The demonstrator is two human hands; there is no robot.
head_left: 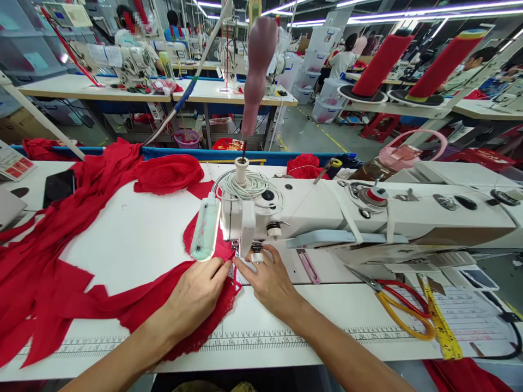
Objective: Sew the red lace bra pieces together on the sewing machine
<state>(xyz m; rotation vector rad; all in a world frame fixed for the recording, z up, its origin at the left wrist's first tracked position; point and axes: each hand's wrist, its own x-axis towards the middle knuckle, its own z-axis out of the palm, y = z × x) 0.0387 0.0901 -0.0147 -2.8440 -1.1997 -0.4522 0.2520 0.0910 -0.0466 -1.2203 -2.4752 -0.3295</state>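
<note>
My left hand (199, 293) lies on a piece of red fabric with a lace edge (204, 326), fingers pressed together at the cloth right in front of the needle. My right hand (265, 280) rests flat on the table beside the presser foot (236, 251) of the white sewing machine (327, 209), fingertips touching the fabric's edge. The red fabric runs left across the white table (134, 239) into a big heap (36, 261).
Yellow-handled scissors (402, 310) and a yellow tape measure (439, 321) lie to the right. A small lamp (205, 228) hangs left of the needle. A phone (58, 187) lies at the far left. Red thread cones (382, 62) stand behind. Other people sit at distant machines.
</note>
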